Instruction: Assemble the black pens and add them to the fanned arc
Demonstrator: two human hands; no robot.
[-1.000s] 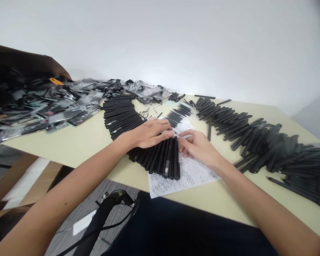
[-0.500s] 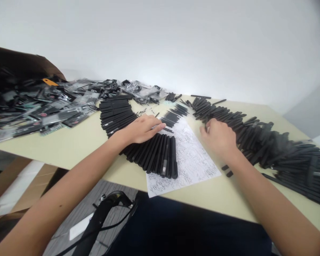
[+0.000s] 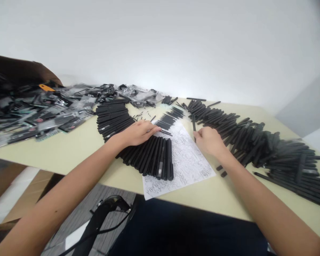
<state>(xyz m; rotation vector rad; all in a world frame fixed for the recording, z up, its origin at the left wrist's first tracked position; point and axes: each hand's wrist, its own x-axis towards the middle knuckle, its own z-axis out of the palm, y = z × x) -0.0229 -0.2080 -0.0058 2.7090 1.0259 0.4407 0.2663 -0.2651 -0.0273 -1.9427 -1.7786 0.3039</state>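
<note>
Landmark: white paper sheet (image 3: pixel 189 161) w/ dark scribbles, flat on pale-yellow tabletop (image 3: pixel 74 153). On my remote feed: slim straight black pen (image 3: pixel 193 122) lies just R of sheet's far part; its near end is betw. thumb & fingertips of my R hand (image 3: pixel 198 134), remainder sticking out beyond grip, away from me. R grip approx. closed, pinching that pen. R hand pose: fingers curled, back of hand up, R forearm (image 3: pixel 258 193) slanting in past sheet's near R corner.

L hand (image 3: pixel 142 132) is palm-down across curved fan of matte black pens (image 3: pixel 150 156), which overlaps sheet's L part. Fingers fairly straight, thumb alongside, pointing twd sheet; L forearm (image 3: pixel 61 199) comes in from near side, L of sheet. Thin black rods (image 3: pixel 166 133) lie at L thumb tip, over sheet's far L part; can't tell if L grip has hold of them.

Surroundings: row of fine black sticks (image 3: pixel 166 121) at sheet's far end; long heap of black pens (image 3: pixel 252 137) R of sheet; clear plastic packets (image 3: pixel 69 106) w/ black bits, well L of sheet, far side.
</note>
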